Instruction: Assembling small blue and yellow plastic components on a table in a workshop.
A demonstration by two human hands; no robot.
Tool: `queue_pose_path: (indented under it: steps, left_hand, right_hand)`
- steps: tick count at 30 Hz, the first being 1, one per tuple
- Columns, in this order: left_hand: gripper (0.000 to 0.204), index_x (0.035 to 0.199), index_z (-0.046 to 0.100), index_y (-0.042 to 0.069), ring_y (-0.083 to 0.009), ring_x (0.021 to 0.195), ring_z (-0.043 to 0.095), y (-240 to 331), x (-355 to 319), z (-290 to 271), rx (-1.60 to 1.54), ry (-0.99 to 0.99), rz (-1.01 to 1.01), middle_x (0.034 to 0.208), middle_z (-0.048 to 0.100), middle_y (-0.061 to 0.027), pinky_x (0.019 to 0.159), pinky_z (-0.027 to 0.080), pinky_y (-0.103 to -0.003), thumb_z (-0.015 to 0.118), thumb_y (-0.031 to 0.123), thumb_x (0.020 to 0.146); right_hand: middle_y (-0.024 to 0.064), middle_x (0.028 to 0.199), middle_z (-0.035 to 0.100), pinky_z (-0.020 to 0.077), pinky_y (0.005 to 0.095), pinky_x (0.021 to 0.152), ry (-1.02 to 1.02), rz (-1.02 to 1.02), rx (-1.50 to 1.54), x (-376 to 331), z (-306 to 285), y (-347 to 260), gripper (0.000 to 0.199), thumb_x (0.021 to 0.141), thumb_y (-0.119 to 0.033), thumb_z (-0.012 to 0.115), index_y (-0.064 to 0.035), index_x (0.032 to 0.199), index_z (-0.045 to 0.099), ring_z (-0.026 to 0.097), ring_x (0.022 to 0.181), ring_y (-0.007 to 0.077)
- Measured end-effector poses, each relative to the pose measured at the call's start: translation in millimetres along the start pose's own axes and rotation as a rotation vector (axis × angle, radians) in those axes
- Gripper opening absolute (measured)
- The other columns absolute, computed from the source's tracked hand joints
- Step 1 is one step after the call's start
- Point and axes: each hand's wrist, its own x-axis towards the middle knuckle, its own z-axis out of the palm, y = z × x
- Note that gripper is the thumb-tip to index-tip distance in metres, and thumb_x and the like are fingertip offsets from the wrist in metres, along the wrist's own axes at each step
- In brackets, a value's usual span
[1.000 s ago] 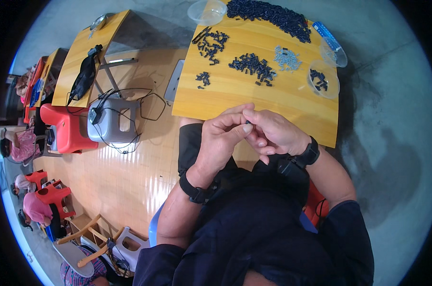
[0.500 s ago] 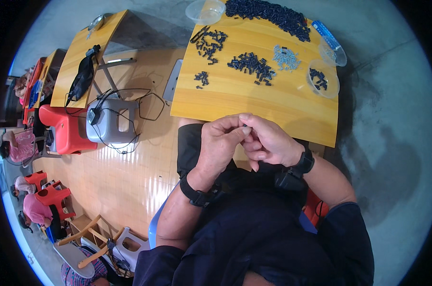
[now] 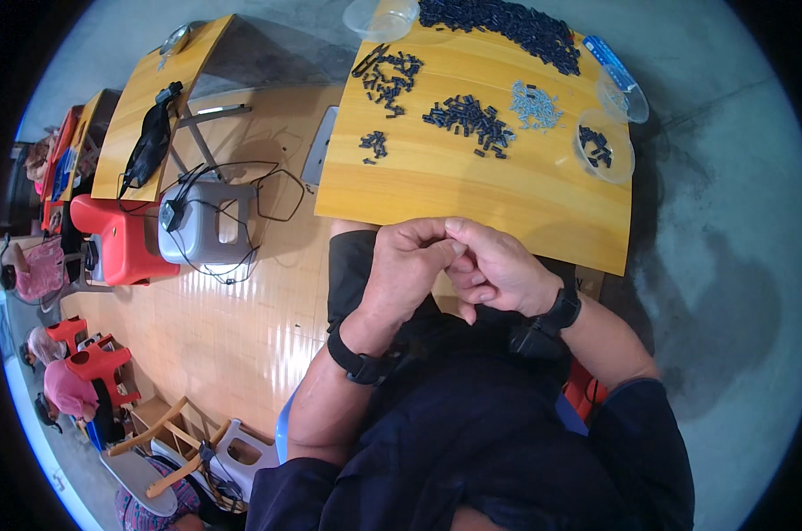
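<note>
My left hand (image 3: 407, 268) and my right hand (image 3: 500, 268) meet just in front of the wooden table's near edge. Thumbs and fingertips press together in a pinch, and whatever lies between them is hidden. Beyond them on the table (image 3: 472, 193) is a heap of small black cylindrical pieces (image 3: 468, 121). A pile of small pale grey pieces (image 3: 535, 105) lies to its right. More black pieces sit in a clear plastic bowl (image 3: 624, 165) at the right edge. Smaller groups of black pieces (image 3: 374, 144) are scattered at the left.
A large mass of black pieces (image 3: 507, 28) covers the far edge. Black tweezers (image 3: 368, 60) lie at the left, near an upper clear bowl (image 3: 379, 19). A blue box (image 3: 608, 62) rests over another clear bowl (image 3: 629, 105). Left of me stand a grey stool (image 3: 191, 232) with cables and a red chair (image 3: 122, 239).
Both hands remain pinched together, with slight finger movement. The small dark piece glimpsed between the fingertips earlier is now out of sight. The view has shifted slightly.
</note>
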Motion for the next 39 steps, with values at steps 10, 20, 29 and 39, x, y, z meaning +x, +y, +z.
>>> queue_pose_path:
  steps: [10,20,29,39]
  left_hand:
    - [0.010,0.080,0.066,-0.005,-0.0115,0.063,0.057,-26,8,-18,-0.051,0.016,-0.217,0.072,0.064,-0.0083,0.058,0.045,-0.023,0.059,0.000,0.075]
    - [0.007,0.081,0.062,0.001,-0.0093,0.061,0.055,-16,3,-11,-0.149,-0.048,-0.088,0.067,0.060,-0.0029,0.060,0.045,-0.022,0.058,0.003,0.085]
    - [0.013,0.095,0.065,-0.004,-0.0086,0.062,0.059,-14,-1,-17,-0.202,-0.098,-0.045,0.073,0.064,-0.0049,0.060,0.048,-0.023,0.058,0.001,0.084]
    - [0.020,0.105,0.063,-0.003,-0.0108,0.078,0.059,-40,6,-8,0.003,0.069,-0.049,0.088,0.065,-0.0049,0.068,0.047,-0.024,0.059,0.005,0.086]
  right_hand:
    - [-0.0050,0.052,0.031,0.0529,0.0345,0.043,-0.091,0.000,0.245,20,-17,40,0.043,0.097,-0.045,0.037,-0.0136,0.068,0.040,0.034,0.038,0.0055]
    - [0.0016,0.057,0.042,0.0507,0.0367,0.046,-0.152,0.001,0.286,9,-12,23,0.058,0.095,-0.058,0.029,-0.0071,0.075,0.049,0.043,0.044,0.0145]
    - [0.0025,0.062,0.042,0.0554,0.0434,0.054,-0.218,-0.005,0.273,6,-10,22,0.059,0.096,-0.055,0.027,-0.0041,0.078,0.050,0.046,0.047,0.0167]
    - [0.0014,0.056,0.046,0.0528,0.0371,0.048,0.207,-0.197,-0.017,-7,-53,8,0.044,0.097,-0.044,0.039,-0.0060,0.078,0.052,0.046,0.043,0.0140]
